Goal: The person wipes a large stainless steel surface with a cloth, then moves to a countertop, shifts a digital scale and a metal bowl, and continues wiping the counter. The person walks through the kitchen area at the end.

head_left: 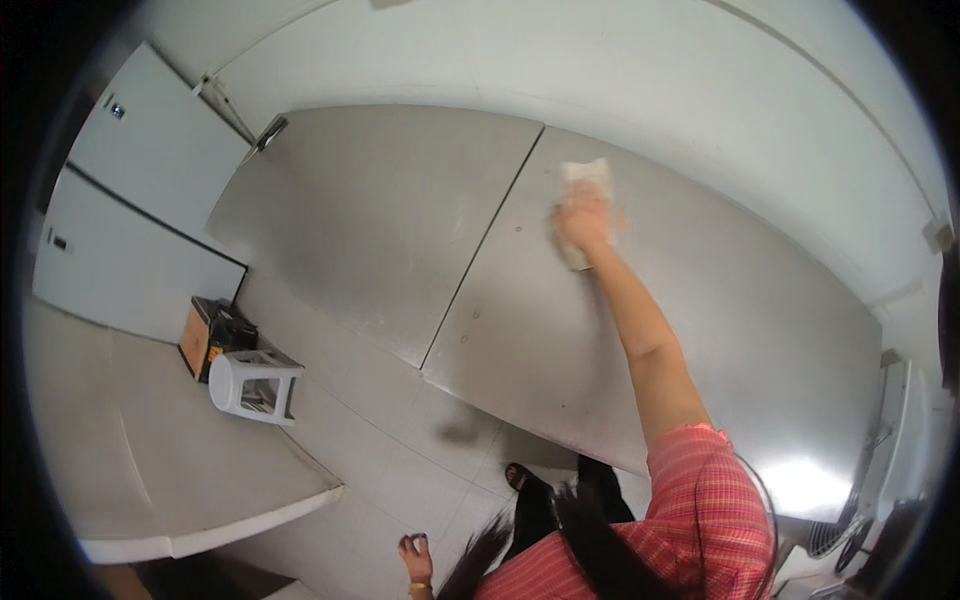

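Observation:
My right arm stretches forward over a brushed metal tabletop [700, 300]. At its end my right hand [586, 215], a little blurred, presses down on a pale cream cloth [586, 172] lying on the metal. Part of the cloth shows beyond the fingers and part beside the wrist; the palm hides the rest. Low in the view my left hand [415, 558] hangs beside my body, away from the table. Its fingers are loosely bent with nothing seen in them, and a bracelet circles the wrist.
A dark seam divides this top from a second metal tabletop [370, 220] on the left. White cabinet doors [150, 230] stand at far left, near a cardboard box [197, 338] and a white plastic stool [250, 385]. A fan [828, 538] is at lower right.

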### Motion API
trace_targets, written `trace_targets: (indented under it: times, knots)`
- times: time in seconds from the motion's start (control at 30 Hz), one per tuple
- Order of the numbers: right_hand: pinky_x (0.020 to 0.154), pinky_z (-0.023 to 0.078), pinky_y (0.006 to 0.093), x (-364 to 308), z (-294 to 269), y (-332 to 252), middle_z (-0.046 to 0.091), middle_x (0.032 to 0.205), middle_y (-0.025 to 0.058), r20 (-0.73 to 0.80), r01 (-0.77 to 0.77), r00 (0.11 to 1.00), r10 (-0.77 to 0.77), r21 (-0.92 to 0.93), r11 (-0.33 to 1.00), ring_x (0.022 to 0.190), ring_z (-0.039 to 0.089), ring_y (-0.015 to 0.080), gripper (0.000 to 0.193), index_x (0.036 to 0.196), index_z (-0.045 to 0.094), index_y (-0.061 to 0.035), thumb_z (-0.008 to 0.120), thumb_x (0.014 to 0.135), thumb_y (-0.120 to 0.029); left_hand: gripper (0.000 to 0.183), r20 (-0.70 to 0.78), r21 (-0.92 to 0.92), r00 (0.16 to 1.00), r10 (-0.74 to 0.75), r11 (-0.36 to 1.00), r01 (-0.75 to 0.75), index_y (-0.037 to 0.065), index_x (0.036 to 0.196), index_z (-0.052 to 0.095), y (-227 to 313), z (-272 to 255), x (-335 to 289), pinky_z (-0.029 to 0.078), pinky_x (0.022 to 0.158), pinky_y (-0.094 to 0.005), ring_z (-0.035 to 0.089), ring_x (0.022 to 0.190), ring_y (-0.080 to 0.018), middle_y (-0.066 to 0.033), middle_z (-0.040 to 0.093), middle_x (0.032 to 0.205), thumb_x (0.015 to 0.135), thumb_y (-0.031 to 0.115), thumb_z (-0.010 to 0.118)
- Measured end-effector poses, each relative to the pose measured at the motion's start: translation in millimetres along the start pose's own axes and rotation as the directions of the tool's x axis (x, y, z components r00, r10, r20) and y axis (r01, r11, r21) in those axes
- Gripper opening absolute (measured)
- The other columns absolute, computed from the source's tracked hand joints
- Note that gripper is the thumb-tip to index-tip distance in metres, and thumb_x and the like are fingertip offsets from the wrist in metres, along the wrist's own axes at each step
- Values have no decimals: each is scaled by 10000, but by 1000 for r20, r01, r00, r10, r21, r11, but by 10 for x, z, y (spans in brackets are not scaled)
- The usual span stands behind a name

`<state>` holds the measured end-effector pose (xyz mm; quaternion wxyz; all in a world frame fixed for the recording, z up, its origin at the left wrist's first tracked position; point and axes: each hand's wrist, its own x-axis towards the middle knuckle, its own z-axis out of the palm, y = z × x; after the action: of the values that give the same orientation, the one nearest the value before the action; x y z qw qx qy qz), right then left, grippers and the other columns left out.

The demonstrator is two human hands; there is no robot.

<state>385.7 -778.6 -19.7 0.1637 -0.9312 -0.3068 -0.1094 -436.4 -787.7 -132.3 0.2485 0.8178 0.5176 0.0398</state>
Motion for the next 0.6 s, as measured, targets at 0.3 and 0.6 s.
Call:
trace_targets:
  times: [0.3,0.6]
  knots:
    - [1139,143,424,241,-34,-346,246,1504,94,193,224,944,-270,229,947,1394,202,264,571,1433,281,-75,370,942,-353,288,306,220,943,-133,973,66,90,1105,606,417,305,-31,359,954,-515,397,1150,-421,-217,491,1200,857,235,588]
    - [1097,219,477,-791,-1019,3172,370,1421,179,-137,-348,931,340,-41,937,1330,324,322,546,1370,375,-33,406,928,-352,307,495,301,867,57,925,-233,78,1128,584,1429,156,615,331,991,-499,372,1196,-397,-220,462,1247,913,293,537]
